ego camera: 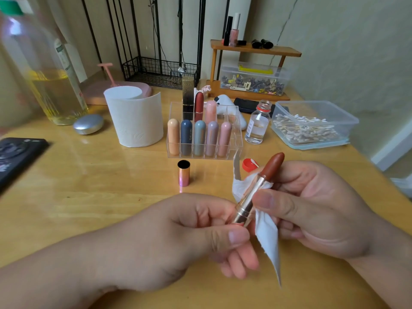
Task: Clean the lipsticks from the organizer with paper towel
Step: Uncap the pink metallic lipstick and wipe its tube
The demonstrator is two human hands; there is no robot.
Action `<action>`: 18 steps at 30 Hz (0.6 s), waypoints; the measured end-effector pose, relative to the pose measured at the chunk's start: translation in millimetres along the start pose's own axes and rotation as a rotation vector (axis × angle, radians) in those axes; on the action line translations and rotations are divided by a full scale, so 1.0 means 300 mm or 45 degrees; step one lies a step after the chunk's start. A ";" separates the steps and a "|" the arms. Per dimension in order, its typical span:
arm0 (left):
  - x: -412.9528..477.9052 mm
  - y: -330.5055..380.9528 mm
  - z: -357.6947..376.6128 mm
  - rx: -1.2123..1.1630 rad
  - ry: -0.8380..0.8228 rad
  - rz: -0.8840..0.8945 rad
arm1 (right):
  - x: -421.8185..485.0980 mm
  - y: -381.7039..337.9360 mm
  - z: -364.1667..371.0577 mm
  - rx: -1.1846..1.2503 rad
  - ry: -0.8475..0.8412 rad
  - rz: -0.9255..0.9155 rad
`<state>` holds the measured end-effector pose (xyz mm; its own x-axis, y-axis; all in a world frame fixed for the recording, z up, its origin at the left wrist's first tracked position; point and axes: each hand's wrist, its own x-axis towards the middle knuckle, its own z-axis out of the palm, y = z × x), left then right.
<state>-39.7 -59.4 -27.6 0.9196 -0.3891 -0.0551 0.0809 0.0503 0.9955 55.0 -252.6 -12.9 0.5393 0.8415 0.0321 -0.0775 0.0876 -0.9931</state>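
Left hand [178,237] pinches the base of an uncapped shiny metal lipstick [258,185], brown-red bullet raised. Right hand [316,208] pinches torn white paper towel [266,237] around its tube, above the wooden counter [111,186]. A slipping towel could smear or snap the bullet.

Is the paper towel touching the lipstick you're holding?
Touching. The head view shows the paper towel wrapped against the metal tube of the lipstick, held there by the right hand.
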 end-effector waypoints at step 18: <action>0.006 -0.003 0.013 -0.272 -0.032 0.008 | 0.001 -0.016 -0.008 0.022 0.007 0.008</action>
<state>-39.5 -63.7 -28.3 0.9108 -0.4105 -0.0442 0.1572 0.2458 0.9565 57.6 -254.0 -8.5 0.5432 0.8392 0.0255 -0.0953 0.0918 -0.9912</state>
